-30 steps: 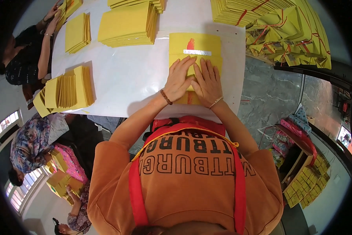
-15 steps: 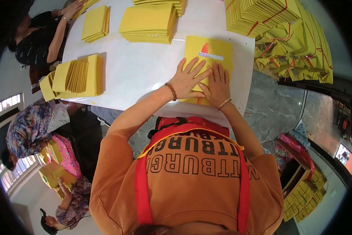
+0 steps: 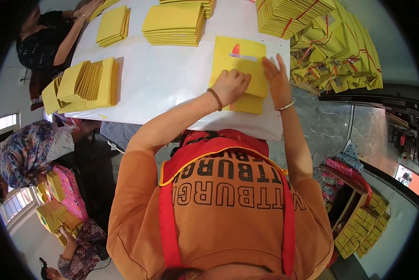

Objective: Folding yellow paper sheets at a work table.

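A folded yellow paper piece [image 3: 239, 46] lies near the table's right edge, with a red mark and a silvery strip on its upper part. A crosswise edge shows low on it. My left hand [image 3: 231, 85] rests over its middle, fingers curled in and fingertips hidden, so what they hold, if anything, does not show. A beaded bracelet is on that wrist. Beside the paper's right edge my right hand [image 3: 278, 83] is raised on its side, fingers apart, holding nothing. A pale bangle circles its wrist.
Stacks of yellow folded paper [image 3: 172, 25] stand along the white table [image 3: 167, 84], more [image 3: 90, 84] at its left. Red-tied bundles [image 3: 335, 51] are heaped at the right. A person in black [image 3: 50, 37] works at far left; two others sit lower left. Yellow blocks [image 3: 363, 228] fill the lower right.
Both hands lay flat on the paper before. My left hand has curled its fingers; my right hand has lifted off and moved to the paper's right edge.
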`<state>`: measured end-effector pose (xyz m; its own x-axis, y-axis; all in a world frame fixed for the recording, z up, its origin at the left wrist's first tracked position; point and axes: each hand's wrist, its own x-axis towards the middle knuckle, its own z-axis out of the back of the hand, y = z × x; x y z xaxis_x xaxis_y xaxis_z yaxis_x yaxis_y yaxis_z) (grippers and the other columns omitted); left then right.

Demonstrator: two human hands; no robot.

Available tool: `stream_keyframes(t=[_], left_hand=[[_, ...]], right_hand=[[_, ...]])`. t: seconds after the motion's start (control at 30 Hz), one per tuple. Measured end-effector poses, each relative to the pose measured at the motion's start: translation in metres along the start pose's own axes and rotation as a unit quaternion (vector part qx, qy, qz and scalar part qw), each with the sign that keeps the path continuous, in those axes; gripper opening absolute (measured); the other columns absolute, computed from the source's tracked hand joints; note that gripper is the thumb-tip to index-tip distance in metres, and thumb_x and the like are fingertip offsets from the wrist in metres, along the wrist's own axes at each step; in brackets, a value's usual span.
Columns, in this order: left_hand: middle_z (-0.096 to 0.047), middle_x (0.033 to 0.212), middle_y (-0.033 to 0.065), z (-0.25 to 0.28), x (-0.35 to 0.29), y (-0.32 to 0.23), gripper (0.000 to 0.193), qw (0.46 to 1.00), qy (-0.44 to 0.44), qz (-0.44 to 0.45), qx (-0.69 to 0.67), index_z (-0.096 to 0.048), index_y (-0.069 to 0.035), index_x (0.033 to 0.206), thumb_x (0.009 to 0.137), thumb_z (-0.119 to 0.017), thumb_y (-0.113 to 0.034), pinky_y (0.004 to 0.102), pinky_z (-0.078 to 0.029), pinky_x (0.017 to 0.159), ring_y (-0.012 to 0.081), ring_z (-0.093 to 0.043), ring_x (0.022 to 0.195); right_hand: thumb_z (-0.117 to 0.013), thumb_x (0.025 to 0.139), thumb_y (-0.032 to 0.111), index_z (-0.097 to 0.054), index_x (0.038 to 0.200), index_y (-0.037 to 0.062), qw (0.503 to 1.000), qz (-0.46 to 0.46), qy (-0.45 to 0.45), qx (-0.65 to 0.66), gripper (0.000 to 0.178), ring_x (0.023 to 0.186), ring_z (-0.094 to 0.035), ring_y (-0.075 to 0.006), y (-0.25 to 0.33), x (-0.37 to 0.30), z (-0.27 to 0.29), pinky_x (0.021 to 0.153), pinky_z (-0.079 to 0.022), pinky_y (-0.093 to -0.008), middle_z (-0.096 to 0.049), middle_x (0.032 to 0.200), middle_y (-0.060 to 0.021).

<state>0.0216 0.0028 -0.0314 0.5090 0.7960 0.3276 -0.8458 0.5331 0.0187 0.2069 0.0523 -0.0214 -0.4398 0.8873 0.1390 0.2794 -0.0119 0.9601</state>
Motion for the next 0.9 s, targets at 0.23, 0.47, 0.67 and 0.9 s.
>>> stream_keyframes(t=[0.23, 0.47, 0.67, 0.9], left_hand=[[-0.053, 0.092, 0.0027, 0.081, -0.056, 0.058, 0.056, 0.994, -0.096, 0.061, -0.002, -0.049, -0.009, 0.118, 0.064, -0.063, -0.018, 0.0323, -0.040, 0.064, 0.0189, -0.051, 0.081], [-0.047, 0.116, 0.0066, 0.041, -0.141, 0.108, 0.055, 0.989, 0.081, 0.119, 0.024, -0.046, -0.013, 0.123, 0.073, -0.062, -0.028, 0.0386, -0.033, 0.085, 0.0238, -0.042, 0.107], [-0.040, 0.127, 0.0099, 0.026, -0.148, 0.096, 0.054, 0.977, 0.078, 0.197, 0.005, -0.041, -0.013, 0.129, 0.084, -0.049, -0.042, 0.0438, -0.025, 0.095, 0.0276, -0.034, 0.116], [-0.041, 0.126, 0.0103, 0.030, -0.145, 0.099, 0.055, 0.980, 0.080, 0.183, -0.004, -0.042, -0.014, 0.128, 0.083, -0.050, -0.043, 0.0434, -0.025, 0.094, 0.0276, -0.035, 0.115]], right_hand=[[-0.039, 0.094, 0.033, -0.034, 0.132, 0.0077, 0.979, -0.044, -0.180, -0.080, 0.047, 0.117, -0.045, -0.0233, 0.025, -0.041, -0.008, 0.100, -0.031, -0.0360, -0.049, 0.124, -0.0130], [-0.061, 0.079, 0.025, -0.050, 0.120, 0.0098, 0.864, 0.083, 0.006, -0.497, 0.045, 0.118, -0.043, -0.0243, 0.010, -0.052, -0.024, 0.099, -0.028, -0.0408, -0.051, 0.123, -0.0072], [-0.058, 0.080, 0.032, -0.046, 0.126, 0.0146, 0.723, 0.127, 0.048, -0.678, 0.050, 0.126, -0.033, -0.0241, 0.006, -0.034, -0.029, 0.100, -0.021, -0.0516, -0.041, 0.133, -0.0038], [-0.055, 0.082, 0.035, -0.042, 0.129, 0.0147, 0.769, 0.065, 0.062, -0.632, 0.052, 0.129, -0.029, -0.0262, -0.019, -0.038, -0.018, 0.097, -0.026, -0.0561, -0.033, 0.139, -0.0060]])
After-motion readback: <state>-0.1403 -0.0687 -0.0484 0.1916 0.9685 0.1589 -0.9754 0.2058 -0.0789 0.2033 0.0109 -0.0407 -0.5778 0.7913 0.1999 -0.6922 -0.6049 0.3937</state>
